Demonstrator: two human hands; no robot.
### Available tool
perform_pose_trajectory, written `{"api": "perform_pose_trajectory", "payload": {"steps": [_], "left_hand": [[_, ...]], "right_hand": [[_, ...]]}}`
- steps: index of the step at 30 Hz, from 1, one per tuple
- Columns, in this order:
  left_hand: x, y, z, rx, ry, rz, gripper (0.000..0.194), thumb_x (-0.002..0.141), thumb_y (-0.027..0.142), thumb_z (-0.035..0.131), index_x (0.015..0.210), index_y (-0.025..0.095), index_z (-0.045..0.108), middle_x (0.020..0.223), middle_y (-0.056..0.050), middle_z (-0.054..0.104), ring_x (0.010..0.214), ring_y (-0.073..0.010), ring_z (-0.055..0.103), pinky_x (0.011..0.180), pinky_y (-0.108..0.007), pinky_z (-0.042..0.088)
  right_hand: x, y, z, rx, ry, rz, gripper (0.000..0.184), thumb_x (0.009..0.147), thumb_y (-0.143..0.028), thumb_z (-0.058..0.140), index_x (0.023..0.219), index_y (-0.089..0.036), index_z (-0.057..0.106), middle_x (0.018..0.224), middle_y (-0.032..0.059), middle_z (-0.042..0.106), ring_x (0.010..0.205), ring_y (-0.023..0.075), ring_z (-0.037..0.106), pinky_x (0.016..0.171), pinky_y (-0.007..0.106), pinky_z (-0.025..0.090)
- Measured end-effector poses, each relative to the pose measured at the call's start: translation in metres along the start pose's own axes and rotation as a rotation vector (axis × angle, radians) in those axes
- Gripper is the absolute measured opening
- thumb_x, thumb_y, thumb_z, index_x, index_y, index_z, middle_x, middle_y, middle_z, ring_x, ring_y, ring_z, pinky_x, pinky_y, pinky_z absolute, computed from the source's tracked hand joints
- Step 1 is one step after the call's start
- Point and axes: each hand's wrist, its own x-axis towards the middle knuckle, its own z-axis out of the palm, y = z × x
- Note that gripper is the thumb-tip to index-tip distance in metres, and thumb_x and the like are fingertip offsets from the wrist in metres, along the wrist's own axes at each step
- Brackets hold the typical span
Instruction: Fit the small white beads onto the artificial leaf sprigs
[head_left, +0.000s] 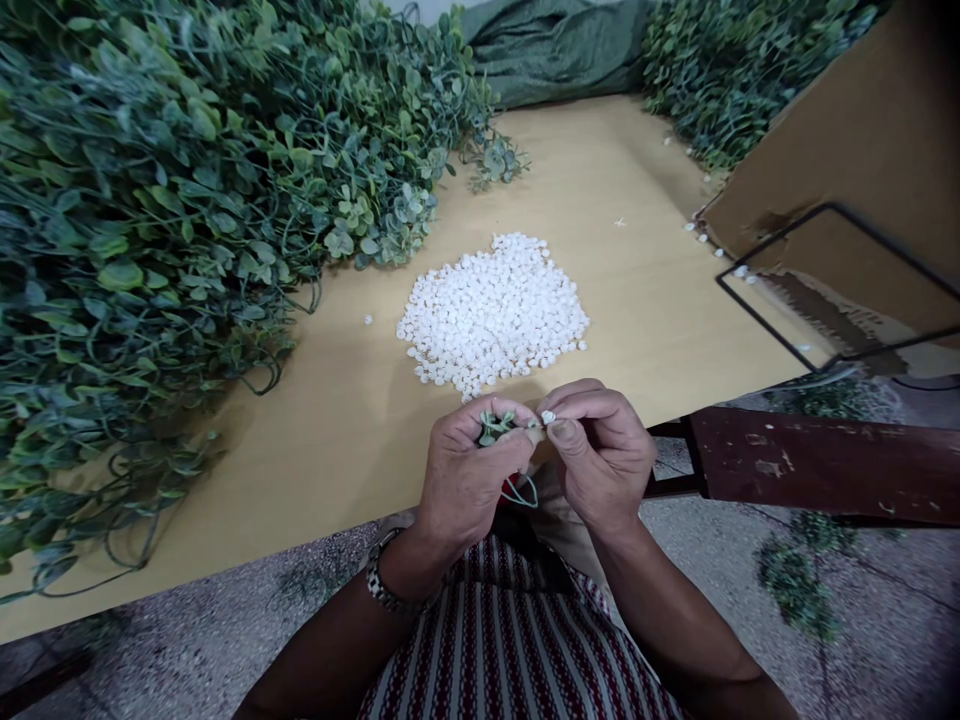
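Observation:
My left hand [465, 470] is closed around a small sprig of artificial green leaves [496, 424], whose thin stem loops down below the fingers. My right hand [600, 450] pinches a tiny white flower piece [548, 417] between thumb and forefinger, right against the tip of the sprig. Both hands hover at the near edge of the wooden table [337, 430], just in front of a heap of small white flower pieces [495, 312].
A big pile of artificial leafy vines [165, 220] covers the table's left side. More greenery [727, 70] lies at the far right beside a cardboard box [862, 170]. A dark wire frame [832, 290] and a brown bench [817, 460] stand right. A few loose sprigs lie on the floor.

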Motion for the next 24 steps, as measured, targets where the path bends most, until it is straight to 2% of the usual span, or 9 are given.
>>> {"api": "perform_pose_trajectory", "payload": {"steps": [3,7,14,24], "left_hand": [[-0.0009,0.0011,-0.0005,-0.003,0.011,0.025,0.008,0.058,0.02,0.068,0.059,0.017,0.062,0.048,0.005,0.051,0.043,-0.0071,0.04,0.043,-0.021,0.03],[-0.0009,-0.0004,-0.0018,0.04,0.004,0.103,0.006,0.06,0.018,0.068,0.059,0.018,0.062,0.05,0.006,0.05,0.045,-0.0074,0.041,0.045,-0.022,0.03],[0.0004,-0.0047,-0.0012,0.113,-0.019,0.202,0.006,0.065,0.017,0.065,0.06,0.018,0.063,0.053,0.006,0.05,0.047,-0.0069,0.04,0.047,-0.022,0.03],[-0.0004,-0.0017,0.0037,0.123,0.013,0.139,0.007,0.064,0.018,0.062,0.057,0.017,0.06,0.046,0.008,0.041,0.043,-0.0056,0.03,0.043,-0.021,0.024]], "right_hand": [[-0.0013,0.002,-0.0011,0.026,0.014,0.068,0.006,0.085,-0.017,0.065,0.082,-0.022,0.064,0.075,-0.001,0.064,0.072,0.0138,0.061,0.063,0.028,0.05],[-0.0031,0.001,-0.0032,0.047,-0.022,0.101,0.004,0.086,-0.018,0.065,0.083,-0.022,0.064,0.075,-0.0006,0.065,0.071,0.0138,0.061,0.063,0.028,0.05],[-0.0043,-0.0019,-0.0045,0.081,-0.012,0.168,0.003,0.087,-0.02,0.065,0.084,-0.022,0.064,0.077,-0.001,0.065,0.071,0.013,0.062,0.066,0.027,0.05],[-0.0048,-0.0021,-0.0059,0.031,-0.009,0.113,0.005,0.086,-0.017,0.064,0.084,-0.022,0.064,0.076,-0.0002,0.066,0.07,0.0141,0.063,0.064,0.029,0.052]]}}
